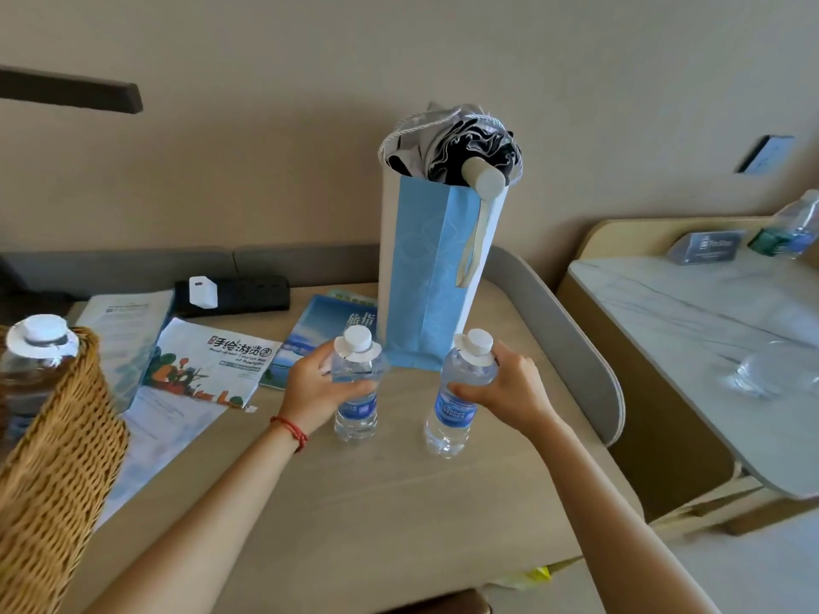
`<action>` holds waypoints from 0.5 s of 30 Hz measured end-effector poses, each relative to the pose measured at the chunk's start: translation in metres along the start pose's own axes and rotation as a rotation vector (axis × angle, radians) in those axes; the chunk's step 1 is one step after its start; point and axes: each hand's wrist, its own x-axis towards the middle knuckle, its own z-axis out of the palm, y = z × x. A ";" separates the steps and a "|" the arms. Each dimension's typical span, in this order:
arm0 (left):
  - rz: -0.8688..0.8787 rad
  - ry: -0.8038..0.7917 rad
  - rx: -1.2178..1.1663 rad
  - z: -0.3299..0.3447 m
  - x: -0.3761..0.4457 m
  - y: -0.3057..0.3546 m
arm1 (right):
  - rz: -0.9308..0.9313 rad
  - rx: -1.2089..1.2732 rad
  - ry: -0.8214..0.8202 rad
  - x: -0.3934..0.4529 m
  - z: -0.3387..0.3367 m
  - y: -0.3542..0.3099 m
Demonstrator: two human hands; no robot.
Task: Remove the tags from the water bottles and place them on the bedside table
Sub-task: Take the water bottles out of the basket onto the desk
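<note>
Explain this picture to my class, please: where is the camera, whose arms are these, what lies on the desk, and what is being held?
There is no machine: a person wears one camera on the head, looking down at their own arms. The left hand grips one water bottle and the right hand grips another water bottle. Both stand upright on the desk, each with a white paper tag round its neck. Behind them stands a blue paper bag; leaflets and a wicker basket lie to the left. The bedside table is on the right.
</note>
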 end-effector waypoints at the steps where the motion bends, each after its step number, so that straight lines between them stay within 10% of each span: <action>1: -0.007 0.009 0.000 0.000 0.001 -0.003 | -0.001 0.015 -0.012 -0.002 0.002 0.003; 15: -0.066 -0.039 -0.054 0.003 0.001 -0.014 | -0.019 0.272 -0.074 -0.018 0.018 0.022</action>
